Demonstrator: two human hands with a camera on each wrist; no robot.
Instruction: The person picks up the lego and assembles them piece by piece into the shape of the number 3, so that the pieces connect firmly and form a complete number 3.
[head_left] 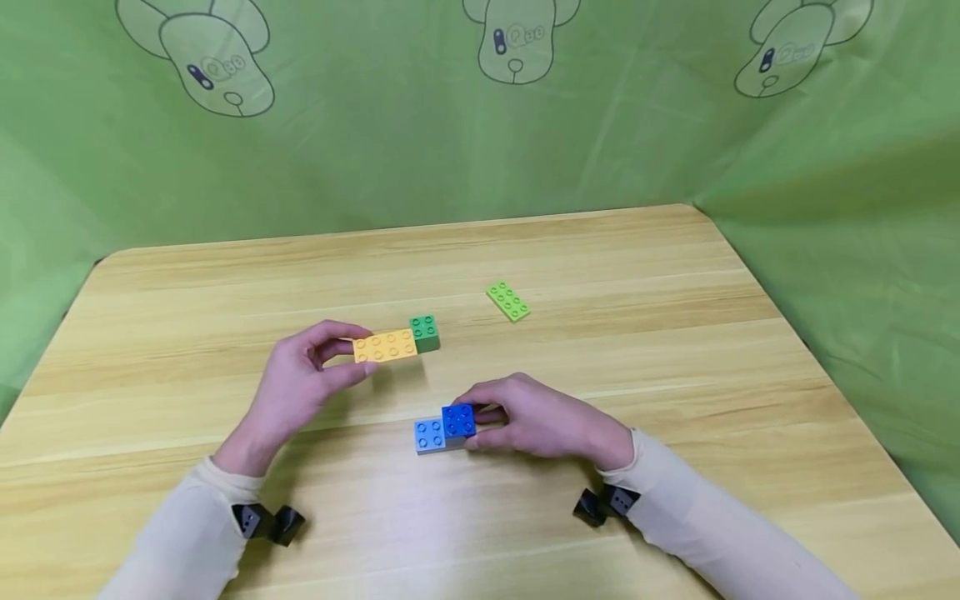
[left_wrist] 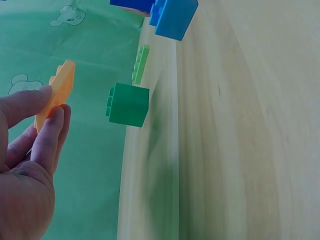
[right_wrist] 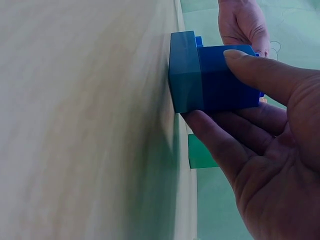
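In my left hand [head_left: 296,379], thumb and fingertips pinch a flat yellow-orange toy building brick [head_left: 384,346] by its left end. The left wrist view shows this orange brick [left_wrist: 62,87] held up over the table. A dark green square brick [head_left: 424,332] stands beyond its right end. My right hand [head_left: 536,421] grips a dark blue square brick [head_left: 458,420] between thumb and fingers. That brick sits on one end of a light blue brick [head_left: 430,435], whose other studs show on the left. The right wrist view shows the light blue brick [right_wrist: 185,75] against the dark blue one.
A flat lime-green brick [head_left: 508,301] lies farther back on the wooden table [head_left: 637,333]. Green cloth [head_left: 375,150] with printed bear heads hangs behind and beside the table. Black wrist cameras [head_left: 268,523] sit on both sleeves.
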